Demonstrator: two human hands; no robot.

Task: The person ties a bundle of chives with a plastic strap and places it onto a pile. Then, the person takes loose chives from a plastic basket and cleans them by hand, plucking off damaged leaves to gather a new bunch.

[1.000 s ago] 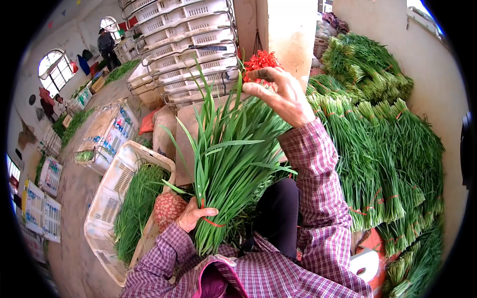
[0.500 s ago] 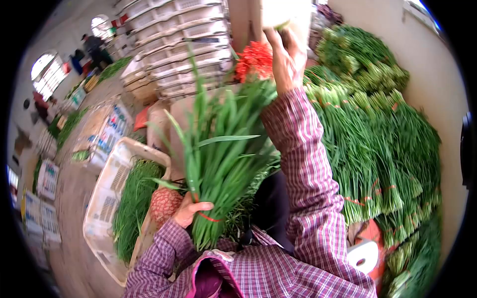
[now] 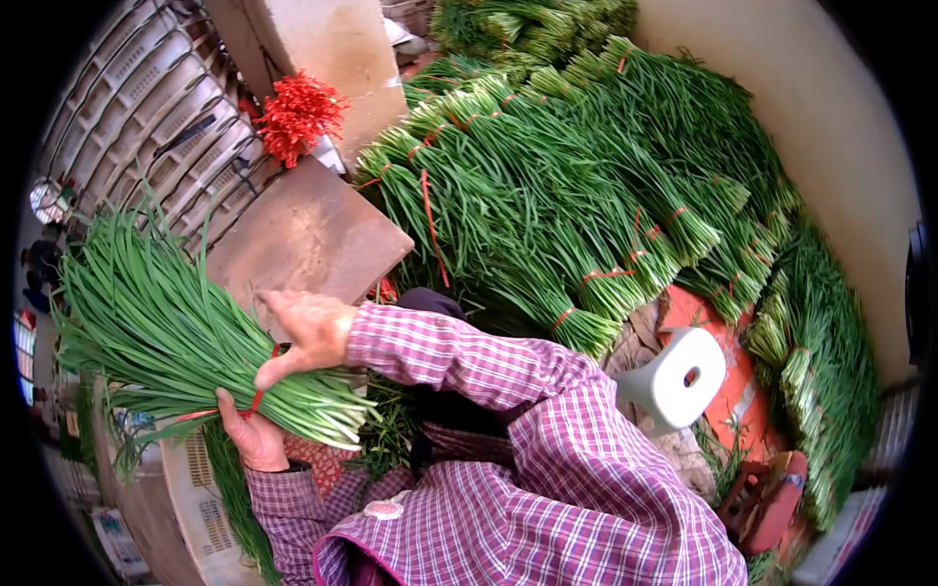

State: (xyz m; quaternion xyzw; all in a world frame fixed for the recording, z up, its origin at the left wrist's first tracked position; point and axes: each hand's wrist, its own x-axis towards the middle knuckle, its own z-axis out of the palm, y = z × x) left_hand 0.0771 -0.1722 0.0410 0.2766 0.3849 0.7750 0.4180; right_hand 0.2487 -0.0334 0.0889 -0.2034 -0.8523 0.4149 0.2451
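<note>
A large bunch of green garlic chives (image 3: 171, 313) lies tilted across my left hand (image 3: 256, 439), leaves to the upper left and pale cut ends to the lower right. My left thumb shows along its underside; the other fingers are hidden beneath the stems. A red tie (image 3: 259, 398) circles the bunch near the cut ends. Over the stems is my right hand (image 3: 311, 330), its fingers stretched out and the thumb spread down by the tie. Whether the right thumb presses on the tie I cannot tell.
Red ties (image 3: 298, 115) hang in a cluster by a post (image 3: 337, 59). A brown board (image 3: 308, 234) is before me. Tied chive bunches (image 3: 528, 186) pile up at the right, near a white stool (image 3: 674, 379). Stacked crates (image 3: 147, 107) stand back left; a chive-filled crate (image 3: 200, 498) sits lower left.
My view has swung to the right. My right hand has come down from high by the post to the bunch. The bunch has tipped from nearly upright toward the left, still in my left hand.
</note>
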